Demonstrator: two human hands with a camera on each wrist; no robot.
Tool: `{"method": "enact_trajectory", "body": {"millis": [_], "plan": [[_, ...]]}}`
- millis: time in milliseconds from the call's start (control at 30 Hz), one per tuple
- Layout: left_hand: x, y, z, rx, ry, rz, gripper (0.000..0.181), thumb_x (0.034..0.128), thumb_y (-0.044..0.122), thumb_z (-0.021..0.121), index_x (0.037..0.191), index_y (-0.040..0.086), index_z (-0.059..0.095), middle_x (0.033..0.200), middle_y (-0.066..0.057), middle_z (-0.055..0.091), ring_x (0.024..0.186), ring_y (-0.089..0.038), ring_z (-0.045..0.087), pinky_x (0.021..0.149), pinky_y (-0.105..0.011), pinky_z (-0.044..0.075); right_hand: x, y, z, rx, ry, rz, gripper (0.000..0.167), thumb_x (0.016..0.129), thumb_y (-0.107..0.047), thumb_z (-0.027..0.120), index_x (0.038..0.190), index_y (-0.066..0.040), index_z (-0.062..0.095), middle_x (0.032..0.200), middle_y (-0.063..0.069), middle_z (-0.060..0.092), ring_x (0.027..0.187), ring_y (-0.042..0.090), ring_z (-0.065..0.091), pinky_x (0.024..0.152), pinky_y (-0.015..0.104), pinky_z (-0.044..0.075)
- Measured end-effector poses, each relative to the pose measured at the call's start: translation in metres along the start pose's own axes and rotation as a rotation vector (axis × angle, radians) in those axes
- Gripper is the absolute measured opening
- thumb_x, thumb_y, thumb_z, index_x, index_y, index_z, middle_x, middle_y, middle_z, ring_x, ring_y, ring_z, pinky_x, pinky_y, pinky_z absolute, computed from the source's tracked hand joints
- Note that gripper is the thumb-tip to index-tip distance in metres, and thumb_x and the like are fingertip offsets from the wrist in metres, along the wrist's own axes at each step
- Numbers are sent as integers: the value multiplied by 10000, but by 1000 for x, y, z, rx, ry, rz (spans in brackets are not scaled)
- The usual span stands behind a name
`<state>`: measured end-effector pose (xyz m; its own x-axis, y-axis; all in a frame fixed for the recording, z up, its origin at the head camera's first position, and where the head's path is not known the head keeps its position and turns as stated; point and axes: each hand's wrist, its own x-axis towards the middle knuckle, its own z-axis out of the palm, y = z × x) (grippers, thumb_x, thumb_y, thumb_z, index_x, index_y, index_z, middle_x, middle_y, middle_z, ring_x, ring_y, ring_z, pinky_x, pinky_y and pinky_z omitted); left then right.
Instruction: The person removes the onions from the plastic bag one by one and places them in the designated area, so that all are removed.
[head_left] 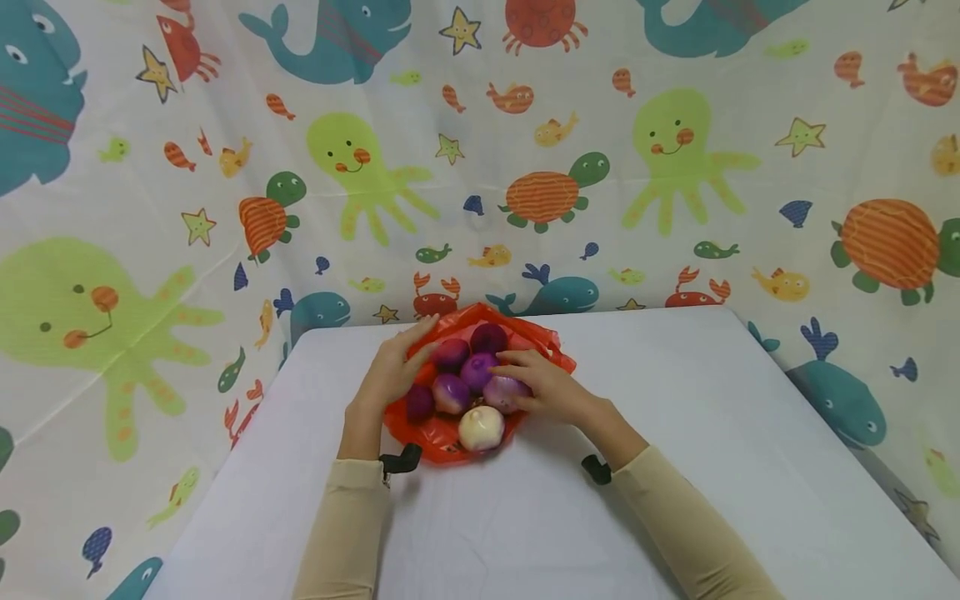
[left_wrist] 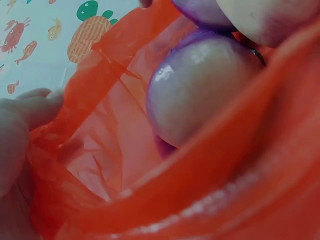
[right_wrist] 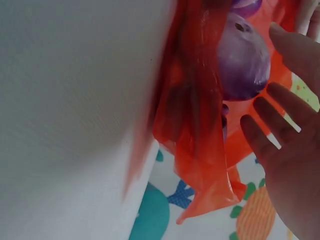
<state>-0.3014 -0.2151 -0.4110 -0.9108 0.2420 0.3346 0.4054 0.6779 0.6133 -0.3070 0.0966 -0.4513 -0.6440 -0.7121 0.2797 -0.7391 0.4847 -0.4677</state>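
A red plastic bag (head_left: 442,450) lies spread on the table with several purple onions (head_left: 452,393) and one whitish onion (head_left: 482,428) in it. My left hand (head_left: 392,372) is at the bag's left rim, its fingers extended; in the left wrist view its fingers (left_wrist: 42,107) lie against the red plastic. Over the right side of the bag is my right hand (head_left: 551,385), with fingers spread beside a pale purple onion (right_wrist: 244,60). Whether those fingertips touch the onion cannot be made out. Neither hand has its fingers curled round anything.
The bag sits near the back edge of a white-covered table (head_left: 480,533). Behind it hangs a curtain (head_left: 465,125) printed with sea animals, which also runs along the sides. A black strap mount (head_left: 401,459) is on the left wrist, another (head_left: 596,469) on the right.
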Motion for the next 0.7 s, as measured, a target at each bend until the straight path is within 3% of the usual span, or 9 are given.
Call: {"method": "enact_trajectory", "body": {"millis": [133,333,500,700], "plan": [[0,-1,0,-9,5,-2,488,1081,171,554,1554,284,509,1606,-14,494,1522,-279,424,1246,-539,341,0,-4,4,-45,-39,76,580,946,-303,775,1485,-187,596,1592,115,478,1509,337,390,1136,552,487],[0,0,1,-18,6,-59,486,1087,121,525,1545,285,523,1580,6,528,1502,-279,454,1226,-537,374,-1,-7,10,-97,-79,142,699,927,-170,784,1563,-197,496,1610,101,458,1518,334,384,1138,543,488],[0,1,2,-33,1,-95,474,1094,154,521,1549,287,515,1566,-18,546,1477,-313,481,1200,-562,401,-1,-9,13,-108,-88,159,786,877,-115,818,1578,-200,472,1594,93,466,1514,328,388,1149,534,479],[-2,-1,3,-44,7,-124,485,1093,158,520,1542,344,515,1540,-46,570,1437,-332,521,1170,-567,438,0,-12,9,-168,-37,152,789,849,-230,862,1552,-177,507,1496,82,550,1418,283,468,1107,481,527]]}}
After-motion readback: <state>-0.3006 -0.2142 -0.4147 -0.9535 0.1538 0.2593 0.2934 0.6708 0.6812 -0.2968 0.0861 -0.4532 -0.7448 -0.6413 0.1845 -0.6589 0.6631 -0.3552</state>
